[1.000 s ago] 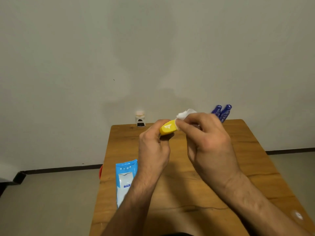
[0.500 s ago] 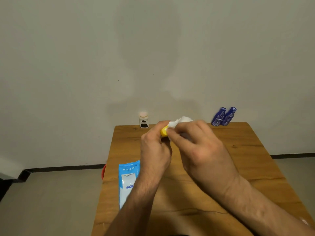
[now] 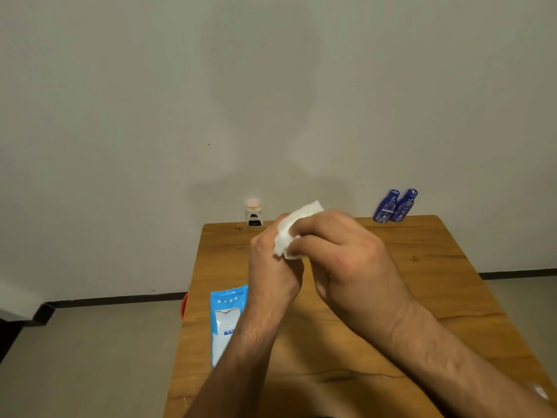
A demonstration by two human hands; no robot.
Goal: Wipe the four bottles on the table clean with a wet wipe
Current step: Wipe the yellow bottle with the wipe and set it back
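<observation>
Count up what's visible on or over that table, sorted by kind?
Blue bottles: 2
Small pale-capped bottle: 1
White wipe, held: 1
Blue wipe pack: 1
Total: 5

This is a plain indoor room with a domestic look. A bare, off-white painted wall (image 3: pixel 120 116) meets a smooth grey floor (image 3: pixel 90 357) along a dark skirting board (image 3: pixel 114 298). A small wood-grain bench (image 3: pixel 437 282) stands pushed against the wall. On it are ordinary household toiletries: two blue bottles (image 3: pixel 394 206), a small pale-capped bottle (image 3: pixel 254 215) and a blue-and-white pack of wet wipes (image 3: pixel 224 321).
</observation>
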